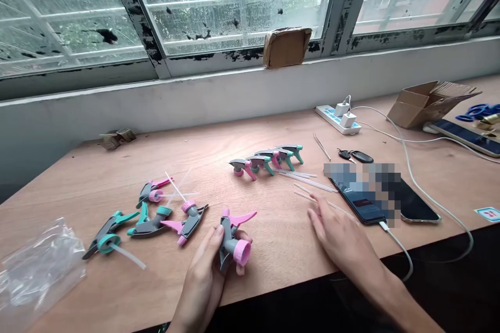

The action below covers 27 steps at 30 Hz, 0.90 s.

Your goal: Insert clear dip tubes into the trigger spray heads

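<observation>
My left hand (pixel 211 260) is closed around a grey and pink trigger spray head (pixel 230 242), its pink collar turned toward me and no tube showing in it. On the right, my right hand (pixel 338 231) lies low over the table with its fingers stretched out. Its fingertips are at a pair of thin clear plastic tubes (pixel 302 191); whether they touch one is hard to see. More tubes (pixel 307 179) lie just beyond. Left of my left hand are several spray heads with tubes fitted, among them a teal one (pixel 107 237) and a pink one (pixel 191 221).
A row of spray heads without visible tubes (pixel 265 161) stands at mid-table. Two phones (pixel 361 203), keys (pixel 353 156), tweezers (pixel 322 146) and a power strip (pixel 338 119) with cables are on the right. A plastic bag (pixel 42 265) lies left; an open cardboard box (pixel 422 104) sits far right.
</observation>
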### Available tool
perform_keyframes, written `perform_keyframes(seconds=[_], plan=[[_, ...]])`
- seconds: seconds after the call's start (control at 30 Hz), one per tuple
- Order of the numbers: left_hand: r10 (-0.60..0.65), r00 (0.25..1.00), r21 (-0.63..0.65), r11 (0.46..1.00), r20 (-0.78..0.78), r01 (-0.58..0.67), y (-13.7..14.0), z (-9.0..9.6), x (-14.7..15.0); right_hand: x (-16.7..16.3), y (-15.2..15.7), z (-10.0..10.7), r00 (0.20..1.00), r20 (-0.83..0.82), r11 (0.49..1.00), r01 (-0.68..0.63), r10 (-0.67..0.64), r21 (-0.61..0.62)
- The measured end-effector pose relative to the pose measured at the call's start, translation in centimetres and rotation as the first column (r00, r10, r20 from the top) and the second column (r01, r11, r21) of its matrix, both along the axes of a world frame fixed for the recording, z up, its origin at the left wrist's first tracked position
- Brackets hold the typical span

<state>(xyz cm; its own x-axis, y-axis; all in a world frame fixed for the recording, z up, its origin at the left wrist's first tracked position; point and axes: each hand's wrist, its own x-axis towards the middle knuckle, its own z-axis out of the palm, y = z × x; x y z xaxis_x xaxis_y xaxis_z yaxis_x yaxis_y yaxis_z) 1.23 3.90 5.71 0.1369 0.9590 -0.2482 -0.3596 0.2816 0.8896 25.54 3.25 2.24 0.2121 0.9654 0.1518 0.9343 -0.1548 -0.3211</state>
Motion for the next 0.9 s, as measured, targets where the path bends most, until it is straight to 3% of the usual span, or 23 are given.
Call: perform_keyframes(seconds=[0.13, 0.27, 0.4, 0.67, 0.8, 0.9], plan=[[0.033, 0.999, -0.031, 0.999, 0.043, -0.031, 0.1, -0.4, 0.0, 2.0, 0.2, 0.4, 0.989, 0.116, 0.993, 0.099, -0.09, -0.071], [0.024, 0.999, -0.022, 0.999, 0.031, -0.024, 0.3, -1.0, -0.2, 2.9, 0.4, 0.4, 0.994, 0.096, 0.987, 0.066, -0.052, -0.148], [-0.027, 1.0, 0.004, 1.0, -0.005, 0.027, 0.4, -1.1, -0.4, 2.9, 0.4, 0.4, 0.992, 0.13, 0.99, 0.022, -0.004, -0.138], [-0.068, 0.997, 0.062, 0.996, -0.03, 0.069, 0.1, -1.1, -0.2, 2.5, 0.6, 0.6, 0.912, 0.411, 0.994, 0.053, -0.01, -0.092], [-0.042, 0.999, 0.05, 0.998, -0.018, 0.042, 0.1, -1.0, -0.2, 2.8, 0.8, 0.8, 0.94, 0.331, 0.996, 0.084, -0.084, 0.014], [-0.041, 0.999, 0.027, 0.999, -0.014, 0.042, 0.2, -1.1, -0.4, 2.6, 0.5, 1.4, 1.0, 0.007, 0.994, 0.003, -0.003, 0.113]])
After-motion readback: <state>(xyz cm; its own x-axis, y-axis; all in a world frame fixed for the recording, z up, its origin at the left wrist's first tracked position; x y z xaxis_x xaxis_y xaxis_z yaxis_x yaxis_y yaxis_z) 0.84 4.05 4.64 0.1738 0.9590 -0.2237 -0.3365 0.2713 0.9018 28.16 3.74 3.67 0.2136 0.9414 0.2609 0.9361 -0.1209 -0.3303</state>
